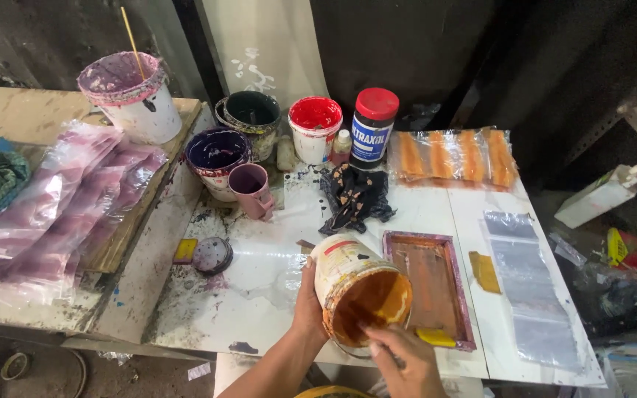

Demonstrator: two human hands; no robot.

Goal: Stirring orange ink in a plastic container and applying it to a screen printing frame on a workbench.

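The left hand (308, 304) grips a tipped tub of orange paint (359, 289) over the white table (259, 273); the right hand (401, 359) pinches a small tool inside it

A printing workshop — ink tubs (215, 156), stained table (259, 273), framed screen (429, 287).

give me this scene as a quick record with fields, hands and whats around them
left hand: grips the tilted orange ink tub from the side
right hand: at the tub's rim, tool in it too hidden to tell
beside tub: framed printing screen stained orange, yellow scraper at its near edge
behind: dark rag, red tub, red-capped jar
left side: purple mug, purple-stained plastic sheets
surface: white table
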